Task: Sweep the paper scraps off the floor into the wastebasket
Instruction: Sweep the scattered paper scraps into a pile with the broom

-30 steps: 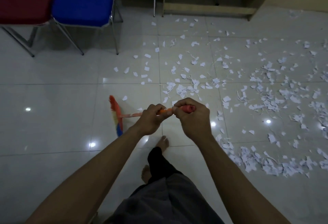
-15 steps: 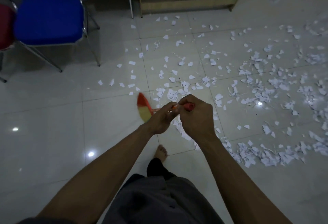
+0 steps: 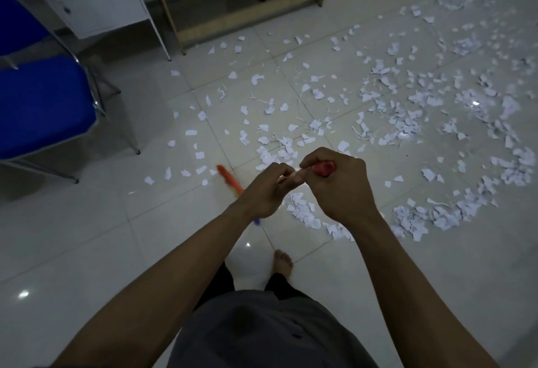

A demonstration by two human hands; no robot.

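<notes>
At centre left the blurred broom head (image 3: 230, 179) has swung in off the bare tiles and now sits half hidden under the left hand (image 3: 265, 193). That hand and the right hand (image 3: 340, 190) both have their fingers clamped on the handle (image 3: 324, 168). Paper scraps (image 3: 407, 111) still cover the floor to the right, so most of the sweeping likely remains, and no wastebasket is in view.

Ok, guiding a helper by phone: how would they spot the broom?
Find the blue padded chair at left. Right of it, the left hand and right hand grip a red-handled broom over pale floor tiles. Only its orange bristles stand out among white paper scraps.
</notes>
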